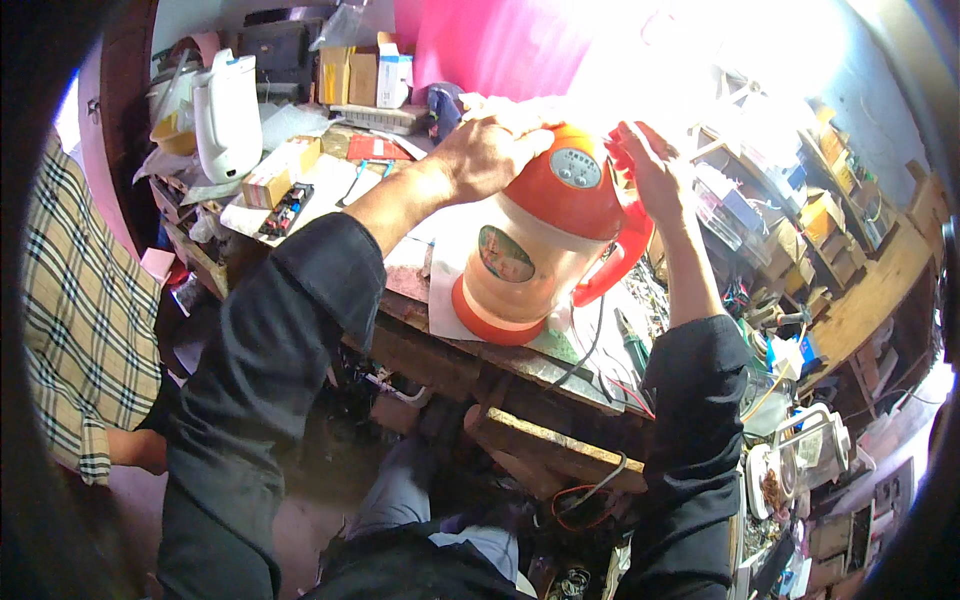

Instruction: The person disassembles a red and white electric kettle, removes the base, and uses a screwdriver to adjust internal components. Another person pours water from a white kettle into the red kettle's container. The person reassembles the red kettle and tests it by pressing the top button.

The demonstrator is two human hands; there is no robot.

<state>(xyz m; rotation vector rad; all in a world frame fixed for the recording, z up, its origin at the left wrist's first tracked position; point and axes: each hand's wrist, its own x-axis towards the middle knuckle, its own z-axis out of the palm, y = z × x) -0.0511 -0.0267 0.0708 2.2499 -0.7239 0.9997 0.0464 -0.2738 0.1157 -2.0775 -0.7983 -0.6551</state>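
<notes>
A red-and-cream kettle-like appliance (525, 260) stands upright on a pale sheet at the workbench's front, with an oval control panel on its red top and a red handle on the right. My left hand (485, 150) grips the top from the left; its fingertips are partly lost in glare. My right hand (660, 180) holds the upper right of the top, by the handle, fingers reaching up along it. A dark cord (590, 350) hangs below the handle.
A white appliance (228, 120), cardboard boxes (280, 175) and tools cover the bench's left. Cluttered shelves (830, 230) line the right. A person in a plaid shirt (90, 310) is at my left. A wooden board (545, 450) juts below the bench edge.
</notes>
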